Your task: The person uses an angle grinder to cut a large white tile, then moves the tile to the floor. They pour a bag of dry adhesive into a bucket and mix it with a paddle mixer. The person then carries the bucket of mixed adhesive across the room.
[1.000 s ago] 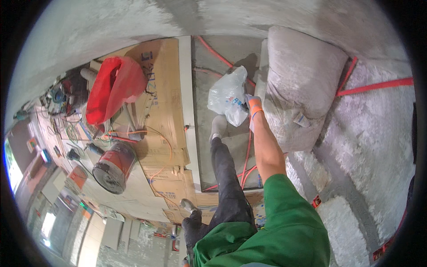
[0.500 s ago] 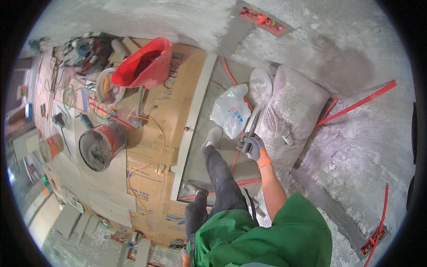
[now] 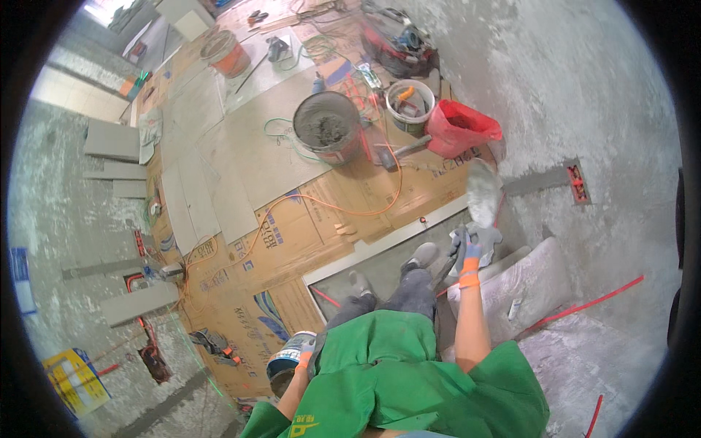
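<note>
My right hand (image 3: pixel 466 252), in a grey glove with an orange cuff, is closed around the dark handle of a shovel. The shovel's pale, dusty blade (image 3: pixel 483 191) points away from me, beyond my feet. At my left side my left hand (image 3: pixel 306 350), gloved the same way, grips the rim of a white and blue bucket (image 3: pixel 285 359); its inside is dark and only partly visible. A dusty, filled sack (image 3: pixel 544 281) slumps beside my right forearm. Part of a white plastic bag (image 3: pixel 488 239) shows beside my right hand.
A pale raised strip (image 3: pixel 387 242) borders the grey floor under my feet. Beyond it, cardboard carries a mortar bucket (image 3: pixel 326 128), an orange hose (image 3: pixel 350 212), a tool bucket (image 3: pixel 410 102), a mallet (image 3: pixel 400 152) and a red container (image 3: pixel 461 130). Red conduit (image 3: pixel 591 303) sticks out at right.
My view has swung toward the left, bringing my left hand and the bucket into sight. The shovel blade has moved from beside the sack to near the pale strip.
</note>
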`<state>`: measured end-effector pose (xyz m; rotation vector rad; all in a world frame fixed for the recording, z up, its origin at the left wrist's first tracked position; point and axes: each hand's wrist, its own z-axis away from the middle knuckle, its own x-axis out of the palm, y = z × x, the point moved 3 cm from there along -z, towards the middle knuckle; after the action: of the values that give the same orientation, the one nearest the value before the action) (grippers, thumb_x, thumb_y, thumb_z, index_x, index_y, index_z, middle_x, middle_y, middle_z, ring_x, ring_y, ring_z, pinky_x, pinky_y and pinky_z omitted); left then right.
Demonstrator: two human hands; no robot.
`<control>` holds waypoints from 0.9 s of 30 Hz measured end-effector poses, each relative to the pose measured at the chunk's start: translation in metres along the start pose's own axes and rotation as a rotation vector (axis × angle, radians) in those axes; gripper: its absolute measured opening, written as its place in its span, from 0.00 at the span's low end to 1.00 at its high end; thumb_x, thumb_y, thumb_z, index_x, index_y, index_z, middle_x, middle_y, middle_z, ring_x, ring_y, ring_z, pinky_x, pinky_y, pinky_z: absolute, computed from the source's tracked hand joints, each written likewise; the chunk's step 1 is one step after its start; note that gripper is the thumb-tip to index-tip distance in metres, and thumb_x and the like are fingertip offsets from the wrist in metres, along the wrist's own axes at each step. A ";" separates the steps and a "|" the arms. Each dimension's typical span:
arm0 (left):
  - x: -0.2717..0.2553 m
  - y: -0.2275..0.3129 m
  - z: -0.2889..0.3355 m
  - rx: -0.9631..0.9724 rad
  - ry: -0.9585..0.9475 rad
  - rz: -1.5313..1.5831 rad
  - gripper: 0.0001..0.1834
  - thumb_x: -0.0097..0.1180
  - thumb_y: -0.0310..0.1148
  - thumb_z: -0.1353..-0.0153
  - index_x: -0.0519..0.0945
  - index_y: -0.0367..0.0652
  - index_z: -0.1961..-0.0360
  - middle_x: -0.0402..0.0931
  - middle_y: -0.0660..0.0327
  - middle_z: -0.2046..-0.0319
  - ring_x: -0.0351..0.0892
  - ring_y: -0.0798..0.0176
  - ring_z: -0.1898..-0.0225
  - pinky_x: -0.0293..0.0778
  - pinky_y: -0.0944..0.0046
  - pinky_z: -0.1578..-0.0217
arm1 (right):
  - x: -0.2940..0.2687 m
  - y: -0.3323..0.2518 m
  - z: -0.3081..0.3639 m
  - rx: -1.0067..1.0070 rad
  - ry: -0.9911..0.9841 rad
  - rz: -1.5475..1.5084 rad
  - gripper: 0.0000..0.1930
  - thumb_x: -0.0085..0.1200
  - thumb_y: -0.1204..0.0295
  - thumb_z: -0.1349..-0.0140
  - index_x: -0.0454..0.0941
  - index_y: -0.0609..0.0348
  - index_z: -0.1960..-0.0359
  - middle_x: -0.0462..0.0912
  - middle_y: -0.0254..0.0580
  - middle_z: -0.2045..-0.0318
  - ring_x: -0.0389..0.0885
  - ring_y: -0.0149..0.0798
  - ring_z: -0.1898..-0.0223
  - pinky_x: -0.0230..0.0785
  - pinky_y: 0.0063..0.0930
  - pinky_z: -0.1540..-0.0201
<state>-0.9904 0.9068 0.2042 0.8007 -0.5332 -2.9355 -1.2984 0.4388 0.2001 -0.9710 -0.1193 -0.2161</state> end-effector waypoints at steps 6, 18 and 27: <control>0.005 -0.051 -0.003 -0.033 0.006 0.115 0.14 0.51 0.40 0.45 0.79 0.39 0.68 0.77 0.50 0.74 0.77 0.60 0.71 0.68 0.58 0.70 | 0.130 -0.038 0.020 0.103 0.008 0.327 0.09 0.48 0.62 0.40 0.72 0.54 0.67 0.67 0.29 0.86 0.63 0.28 0.92 0.58 0.25 0.90; 0.015 -0.051 0.006 -0.189 0.087 0.257 0.14 0.52 0.39 0.45 0.79 0.39 0.68 0.76 0.50 0.77 0.75 0.59 0.75 0.68 0.58 0.72 | 0.318 -0.044 -0.081 -0.191 -0.134 0.967 0.11 0.48 0.65 0.41 0.73 0.61 0.65 0.78 0.50 0.77 0.78 0.48 0.75 0.69 0.39 0.72; 0.005 0.076 0.011 -0.389 0.094 0.237 0.14 0.53 0.39 0.45 0.79 0.38 0.68 0.75 0.50 0.78 0.73 0.59 0.77 0.67 0.58 0.73 | 0.484 0.071 -0.288 -0.195 -0.237 1.652 0.20 0.45 0.56 0.43 0.69 0.63 0.62 0.78 0.61 0.66 0.77 0.57 0.61 0.68 0.45 0.58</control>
<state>-1.0033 0.8385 0.2360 0.7594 -0.0392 -2.6419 -0.8101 0.1765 0.0764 -1.0117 0.5057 1.4211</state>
